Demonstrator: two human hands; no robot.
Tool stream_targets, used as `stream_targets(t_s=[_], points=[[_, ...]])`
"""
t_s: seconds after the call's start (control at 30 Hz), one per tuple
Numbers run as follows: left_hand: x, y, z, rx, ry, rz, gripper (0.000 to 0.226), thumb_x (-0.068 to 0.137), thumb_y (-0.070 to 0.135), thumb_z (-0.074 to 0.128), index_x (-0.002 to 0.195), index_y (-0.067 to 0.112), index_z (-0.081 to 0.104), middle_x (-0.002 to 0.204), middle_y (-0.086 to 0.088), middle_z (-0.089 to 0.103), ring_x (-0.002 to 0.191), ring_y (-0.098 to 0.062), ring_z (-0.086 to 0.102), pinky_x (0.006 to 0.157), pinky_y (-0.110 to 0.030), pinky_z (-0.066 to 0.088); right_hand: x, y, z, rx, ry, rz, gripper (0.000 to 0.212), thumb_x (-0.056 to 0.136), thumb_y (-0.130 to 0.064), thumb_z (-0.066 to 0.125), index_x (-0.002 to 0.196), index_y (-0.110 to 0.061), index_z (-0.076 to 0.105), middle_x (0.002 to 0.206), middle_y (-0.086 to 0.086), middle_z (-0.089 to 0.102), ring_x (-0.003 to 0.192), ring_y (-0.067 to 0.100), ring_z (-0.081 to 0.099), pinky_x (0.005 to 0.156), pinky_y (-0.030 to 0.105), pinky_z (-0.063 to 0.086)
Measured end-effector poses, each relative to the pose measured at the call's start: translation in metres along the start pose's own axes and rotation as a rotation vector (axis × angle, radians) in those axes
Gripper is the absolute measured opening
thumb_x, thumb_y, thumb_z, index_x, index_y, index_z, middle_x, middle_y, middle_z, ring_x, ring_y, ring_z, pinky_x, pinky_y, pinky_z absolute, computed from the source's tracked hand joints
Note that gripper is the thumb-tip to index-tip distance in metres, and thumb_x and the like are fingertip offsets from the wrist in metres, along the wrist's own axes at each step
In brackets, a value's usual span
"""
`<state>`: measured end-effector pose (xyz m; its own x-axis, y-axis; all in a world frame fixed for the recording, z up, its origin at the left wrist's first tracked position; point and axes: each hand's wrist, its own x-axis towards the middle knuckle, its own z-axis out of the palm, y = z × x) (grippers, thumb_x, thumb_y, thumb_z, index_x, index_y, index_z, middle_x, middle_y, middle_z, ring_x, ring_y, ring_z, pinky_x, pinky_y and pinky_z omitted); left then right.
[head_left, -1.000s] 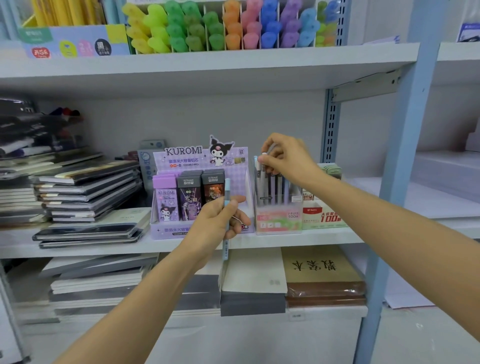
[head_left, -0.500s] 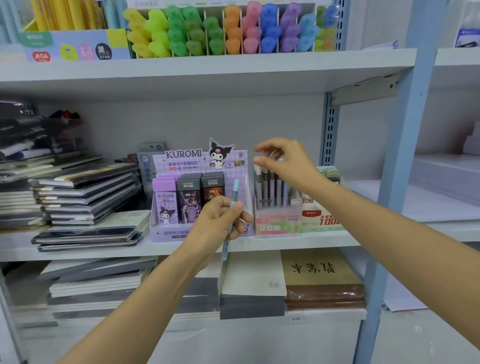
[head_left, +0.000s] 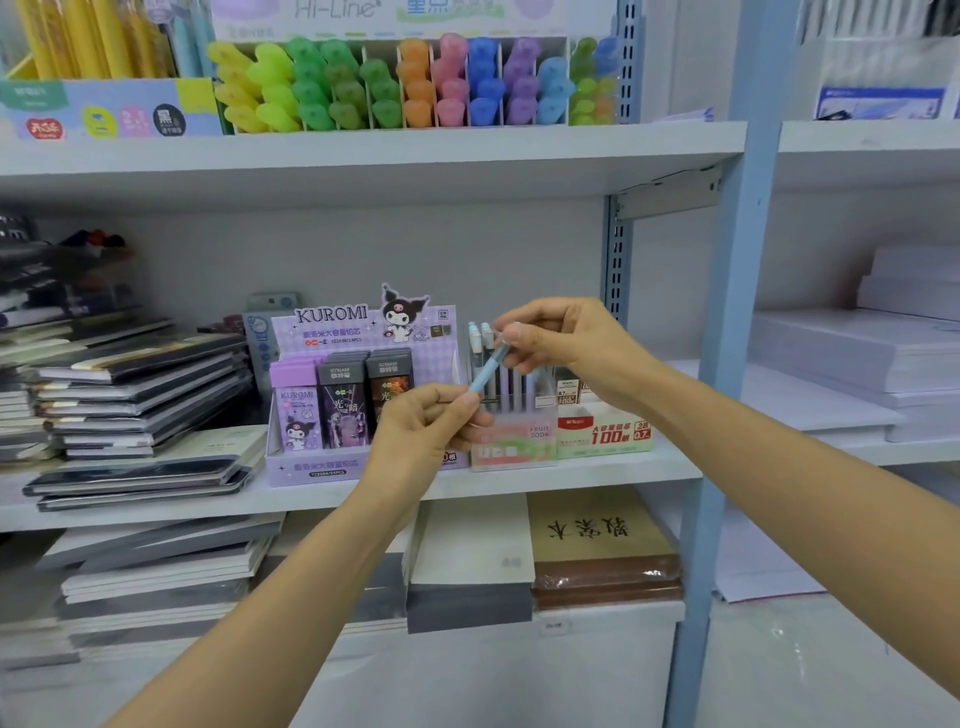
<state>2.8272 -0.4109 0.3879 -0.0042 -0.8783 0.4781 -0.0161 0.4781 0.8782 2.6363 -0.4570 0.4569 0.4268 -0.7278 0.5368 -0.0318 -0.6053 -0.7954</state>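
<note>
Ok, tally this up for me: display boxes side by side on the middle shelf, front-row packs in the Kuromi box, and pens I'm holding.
Display boxes: 3, Kuromi box, Fruit Soda box, red box
Front-row packs: 3, purple pack, grey pack, black pack
Pens held: 1, blue pen
Total: 7

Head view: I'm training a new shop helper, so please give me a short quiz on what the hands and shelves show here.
1. True or false: both the left hand and the right hand hold the blue pen.
2. Fill in: the highlighters stand on the shelf ____ the Kuromi box.
3. Where does the clear pen box stand, relative to the Kuromi box? A picture-left; B picture-right; C one shelf below.
Key: 1 true; 2 above; 3 B.
</note>
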Motion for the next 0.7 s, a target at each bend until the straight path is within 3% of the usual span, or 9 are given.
stream_targets(t_s=[0.1, 0.17, 0.3, 0.37, 0.47, 0.57, 0.7], points=[[-0.001, 0.003, 0.006, -0.005, -0.004, 0.017, 0.012, 0.093, 0.013, 0.061, 0.098, 0.005, 0.068, 0.081, -0.007, 0.075, 0.068, -0.012, 0.068, 0.065, -0.021, 0.055, -0.004, 0.002, -0.001, 0.046, 0.012, -0.006, 0.023, 0.089, -0.008, 0.064, 0.111, -0.001, 0.067, 0.093, 0.016, 0.073, 0.08, 0.021, 0.071, 0.071, 0.022, 0.057], [0.0, 0.002, 0.009, 0.072, 0.014, 0.034, 0.016, 0.093, 0.017, 0.062, 0.106, 0.01, 0.066, 0.088, -0.004, 0.076, 0.08, -0.011, 0.07, 0.072, -0.024, 0.054, -0.004, 0.004, -0.006, 0.016, 0.038, -0.005, 0.023, 0.091, -0.009, 0.062, 0.112, -0.002, 0.067, 0.095, 0.014, 0.074, 0.084, 0.021, 0.072, 0.073, 0.022, 0.057], [0.001, -0.008, 0.003, 0.633, 0.095, 0.262, 0.03, 0.094, 0.025, 0.06, 0.123, 0.023, 0.054, 0.118, 0.011, 0.058, 0.107, -0.009, 0.053, 0.089, -0.027, 0.044, 0.002, 0.004, -0.024, -0.026, 0.18, -0.022, 0.015, 0.092, -0.008, 0.061, 0.105, -0.006, 0.069, 0.092, 0.013, 0.074, 0.083, 0.02, 0.071, 0.075, 0.024, 0.058], [0.002, -0.014, -0.002, 0.831, 0.03, 0.368, 0.042, 0.094, 0.02, 0.059, 0.135, 0.019, 0.048, 0.13, 0.009, 0.051, 0.124, -0.012, 0.043, 0.103, -0.031, 0.037, 0.009, 0.004, -0.032, -0.098, 0.294, -0.046, 0.01, 0.092, -0.008, 0.061, 0.099, -0.006, 0.068, 0.089, 0.015, 0.072, 0.078, 0.02, 0.071, 0.073, 0.025, 0.058], [0.003, -0.023, -0.006, 1.019, -0.107, 0.358, 0.059, 0.095, 0.019, 0.057, 0.148, 0.018, 0.033, 0.152, 0.004, 0.036, 0.142, -0.014, 0.026, 0.118, -0.036, 0.021, 0.022, 0.006, -0.036, -0.245, 0.37, -0.06, 0.008, 0.092, -0.01, 0.063, 0.096, -0.005, 0.067, 0.085, 0.015, 0.07, 0.071, 0.018, 0.07, 0.068, 0.025, 0.058], [0.001, -0.03, -0.008, 1.081, -0.13, 0.399, 0.06, 0.096, 0.02, 0.054, 0.15, 0.016, 0.029, 0.156, 0.004, 0.029, 0.145, -0.015, 0.022, 0.119, -0.029, 0.013, 0.034, 0.011, -0.029, -0.406, 0.344, -0.052, 0.006, 0.091, -0.01, 0.064, 0.094, -0.007, 0.068, 0.08, 0.01, 0.07, 0.065, 0.013, 0.069, 0.063, 0.021, 0.058], [0.002, -0.031, -0.011, 1.082, -0.137, 0.44, 0.059, 0.095, 0.017, 0.055, 0.149, 0.016, 0.032, 0.155, 0.004, 0.03, 0.143, -0.014, 0.024, 0.115, -0.024, 0.013, 0.045, 0.025, -0.01, -0.564, 0.287, -0.04, 0.008, 0.091, -0.014, 0.065, 0.094, -0.008, 0.069, 0.075, 0.006, 0.07, 0.068, 0.017, 0.07, 0.07, 0.028, 0.06]])
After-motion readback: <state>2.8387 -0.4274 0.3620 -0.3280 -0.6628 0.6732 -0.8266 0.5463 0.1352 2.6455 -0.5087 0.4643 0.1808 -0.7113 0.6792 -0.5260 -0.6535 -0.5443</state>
